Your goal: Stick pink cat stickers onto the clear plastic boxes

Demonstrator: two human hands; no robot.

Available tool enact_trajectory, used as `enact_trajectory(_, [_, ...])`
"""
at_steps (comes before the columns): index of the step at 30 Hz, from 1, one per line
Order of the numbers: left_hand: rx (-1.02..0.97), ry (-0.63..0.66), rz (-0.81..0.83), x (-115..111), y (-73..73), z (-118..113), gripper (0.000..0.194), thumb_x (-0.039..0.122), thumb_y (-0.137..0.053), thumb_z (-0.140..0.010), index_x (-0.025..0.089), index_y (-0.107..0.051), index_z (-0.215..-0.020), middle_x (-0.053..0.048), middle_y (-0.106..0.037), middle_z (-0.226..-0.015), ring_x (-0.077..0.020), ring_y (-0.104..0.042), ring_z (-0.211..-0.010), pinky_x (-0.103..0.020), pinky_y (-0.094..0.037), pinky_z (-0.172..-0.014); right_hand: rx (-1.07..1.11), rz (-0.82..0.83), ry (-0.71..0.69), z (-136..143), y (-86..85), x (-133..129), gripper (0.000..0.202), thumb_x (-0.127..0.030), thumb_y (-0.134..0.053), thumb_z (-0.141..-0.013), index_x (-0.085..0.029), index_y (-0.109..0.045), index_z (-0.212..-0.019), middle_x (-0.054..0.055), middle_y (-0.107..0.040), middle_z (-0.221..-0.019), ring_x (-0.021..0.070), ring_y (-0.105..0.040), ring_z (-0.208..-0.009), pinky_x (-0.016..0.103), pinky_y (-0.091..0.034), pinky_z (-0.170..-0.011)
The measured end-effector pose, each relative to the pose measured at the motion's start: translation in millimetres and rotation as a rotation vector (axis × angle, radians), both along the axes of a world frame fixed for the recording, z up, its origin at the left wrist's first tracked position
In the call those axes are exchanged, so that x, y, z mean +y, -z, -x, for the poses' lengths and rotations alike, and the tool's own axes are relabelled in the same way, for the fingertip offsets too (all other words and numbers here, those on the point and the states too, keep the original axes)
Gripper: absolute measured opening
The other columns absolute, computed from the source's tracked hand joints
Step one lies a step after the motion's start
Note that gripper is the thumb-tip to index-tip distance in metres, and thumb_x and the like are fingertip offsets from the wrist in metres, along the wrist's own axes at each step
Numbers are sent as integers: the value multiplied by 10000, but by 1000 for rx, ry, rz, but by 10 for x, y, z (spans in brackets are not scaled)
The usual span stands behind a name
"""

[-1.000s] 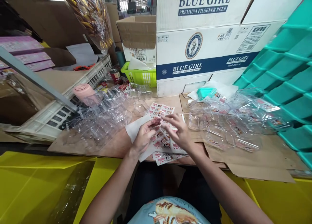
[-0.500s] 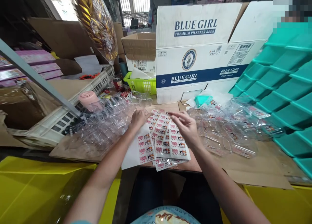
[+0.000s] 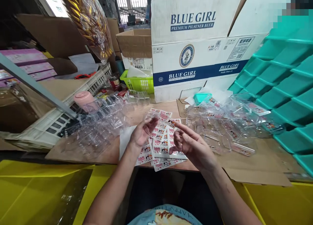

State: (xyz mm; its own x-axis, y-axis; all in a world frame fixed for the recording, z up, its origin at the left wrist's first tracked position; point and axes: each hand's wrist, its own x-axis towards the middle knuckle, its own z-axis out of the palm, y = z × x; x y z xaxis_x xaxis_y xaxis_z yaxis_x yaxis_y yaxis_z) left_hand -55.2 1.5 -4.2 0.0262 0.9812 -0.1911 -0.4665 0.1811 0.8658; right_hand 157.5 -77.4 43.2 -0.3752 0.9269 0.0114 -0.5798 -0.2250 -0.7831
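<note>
Over the sheets of printed cat stickers (image 3: 161, 150), my left hand (image 3: 141, 133) has its fingers closed around a small clear plastic piece (image 3: 151, 115), partly hidden by the fingers. Beside it, my right hand (image 3: 193, 145) stretches its index finger to a single sticker (image 3: 172, 123) with pink lettering and cats. That sticker is at the fingertip, close to the plastic piece; whether the two touch I cannot tell. The other right fingers are curled in.
Clear plastic cases (image 3: 97, 123) are heaped on the left, and cases with cat stickers (image 3: 227, 130) lie on the right. Behind stand a white beer carton (image 3: 195, 55), a lime basket (image 3: 139, 84) and a pink container (image 3: 85, 99). Teal bins (image 3: 276, 74) rise at right.
Both hands have come off the sticker sheets and nearer to me. My left hand has turned palm inward with the clear piece; a loose sticker shows at my right index finger.
</note>
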Motion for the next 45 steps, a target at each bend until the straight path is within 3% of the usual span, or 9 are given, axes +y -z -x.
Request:
enact_trajectory(4, [-359, 86, 50, -387, 81, -195, 226, 200, -667, -826, 176, -666, -1051, -54, -751, -1033, -177, -691, -1060, -318, -520, -1003, 94, 35, -100, -41, 1, -142, 455, -316, -652, -874, -278, -580, -1322, -12, -443, -787, 84, -366, -570, 388, -603, -571])
enact_trajectory(6, [-366, 104, 28, -504, 84, -278, 302, 225, -693, -821, 195, -652, -1119, -55, -749, -1057, -203, -692, -1063, -374, -519, -1007, 103, 70, -146, -55, 20, -218, 484, -324, -655, -873, -295, -551, -1345, -33, -433, -760, 54, -262, -506, 364, -601, -518])
enact_trajectory(9, [-323, 55, 15, -629, 68, -380, 298, 211, -732, -781, 192, -667, -1071, -48, -758, -1007, -232, -702, -1028, -427, -535, -967, 115, 125, -194, -48, 74, -313, 503, -326, -662, -871, -289, -535, -1356, -57, -403, -707, 43, -205, -477, 318, -594, -460])
enact_trajectory(13, [-279, -29, 23, -731, 68, -456, 279, 161, -795, -689, 194, -685, -943, 8, -757, -827, -188, -723, -844, -390, -570, -875, 151, 163, -230, -18, 162, -365, 527, -308, -634, -894, -281, -485, -1399, -74, -371, -689, 34, -195, -469, 295, -600, -447])
enact_trajectory(17, [-285, -59, 24, -772, 82, -458, 300, 142, -826, -626, 195, -681, -883, 15, -759, -826, -160, -713, -770, -360, -578, -825, 163, 181, -237, -1, 204, -362, 510, -301, -626, -903, -265, -491, -1393, -78, -363, -682, 28, -194, -471, 281, -598, -437])
enact_trajectory(22, [-256, -58, 21, -790, 74, -439, 276, 162, -830, -622, 192, -673, -847, 7, -764, -837, -184, -721, -831, -371, -567, -848, 150, 200, -246, 12, 239, -348, 490, -305, -634, -899, -279, -510, -1372, -84, -340, -663, 31, -187, -469, 263, -597, -428])
enact_trajectory(32, [-229, -1, -18, -805, 57, -439, 256, 142, -771, -696, 200, -730, -942, -17, -764, -991, -193, -705, -943, -365, -550, -913, 154, 234, -237, 17, 335, -308, 461, -272, -597, -918, -260, -509, -1370, -84, -350, -669, 26, -163, -462, 269, -601, -427])
enact_trajectory(45, [-237, 17, -32, -809, 75, -430, 284, 122, -737, -729, 216, -730, -998, -14, -760, -1022, -208, -699, -996, -388, -547, -950, 139, 254, -209, 37, 371, -273, 429, -261, -596, -915, -244, -533, -1339, -86, -365, -669, 22, -168, -451, 278, -603, -432])
